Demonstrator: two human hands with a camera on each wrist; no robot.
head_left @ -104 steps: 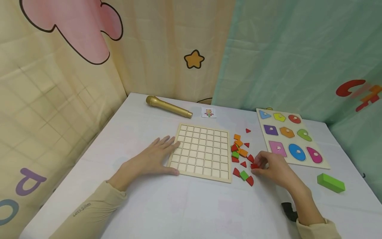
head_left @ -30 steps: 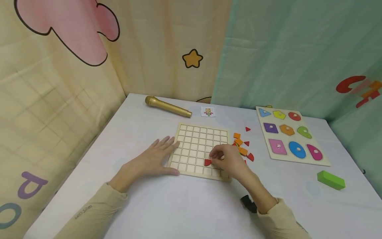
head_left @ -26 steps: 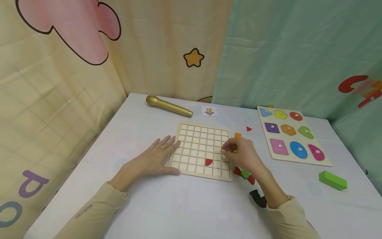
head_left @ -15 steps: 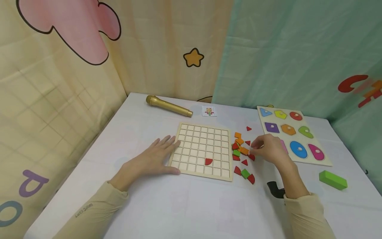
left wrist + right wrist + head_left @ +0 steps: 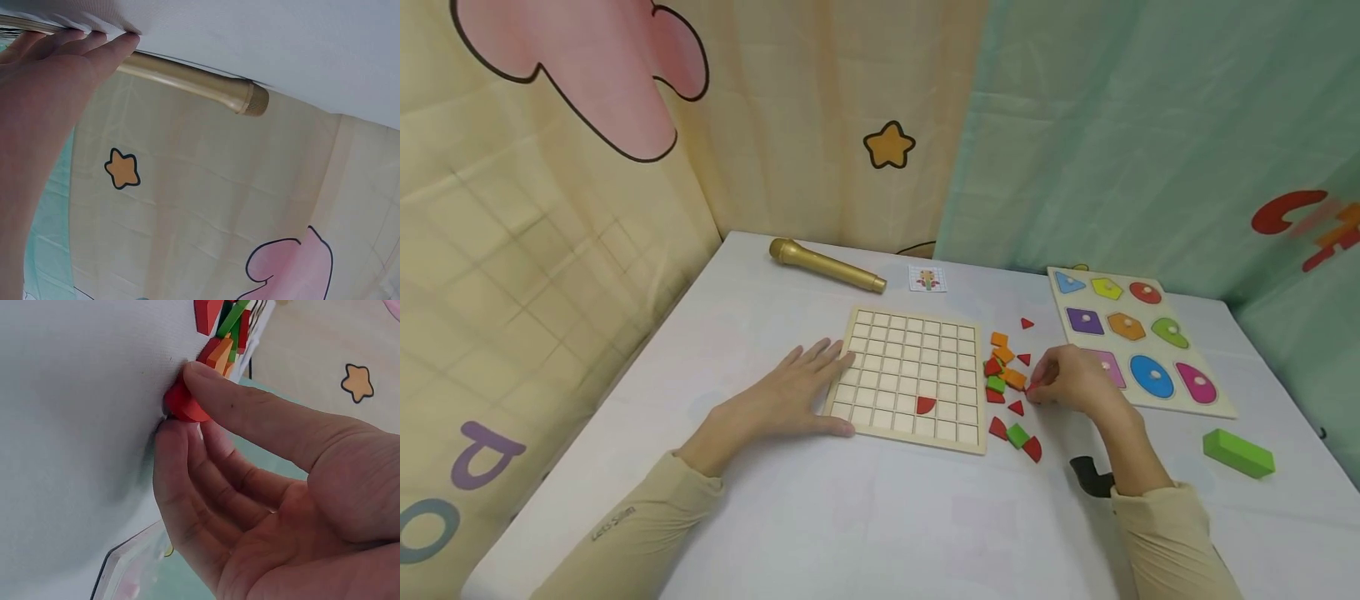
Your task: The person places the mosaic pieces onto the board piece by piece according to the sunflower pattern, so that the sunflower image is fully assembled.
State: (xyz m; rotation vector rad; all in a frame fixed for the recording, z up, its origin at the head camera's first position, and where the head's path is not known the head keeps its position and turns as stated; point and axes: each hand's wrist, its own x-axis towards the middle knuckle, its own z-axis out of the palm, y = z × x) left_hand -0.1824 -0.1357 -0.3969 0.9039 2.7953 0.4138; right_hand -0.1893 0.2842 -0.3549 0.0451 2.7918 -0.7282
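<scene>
My left hand (image 5: pixel 782 396) lies with fingers spread along the left edge of the wooden grid board (image 5: pixel 891 371). One red quarter-circle tile (image 5: pixel 926 406) sits in a cell of its lower right area. To the right of the board, my right hand (image 5: pixel 1078 383) pinches a red quarter-circle tile (image 5: pixel 184 405) between thumb and index finger, close against the tabletop. Beside that hand is a loose pile of orange squares (image 5: pixel 1002 356), green squares (image 5: pixel 1017 435), red triangles (image 5: pixel 1016 408) and other red quarter-circles (image 5: pixel 1032 449).
Behind the grid board lie a gold microphone (image 5: pixel 827 265) and a small picture card (image 5: pixel 928 279). A knobbed shape puzzle (image 5: pixel 1123 325) is at the right rear, with a green block (image 5: pixel 1238 453) in front of it. Curtains (image 5: pixel 820 108) hang behind the table.
A red quarter-circle tile has gone from the right hand onto the grid board. The right hand then moved back right to the pile and now pinches another red tile. The left hand stayed put.
</scene>
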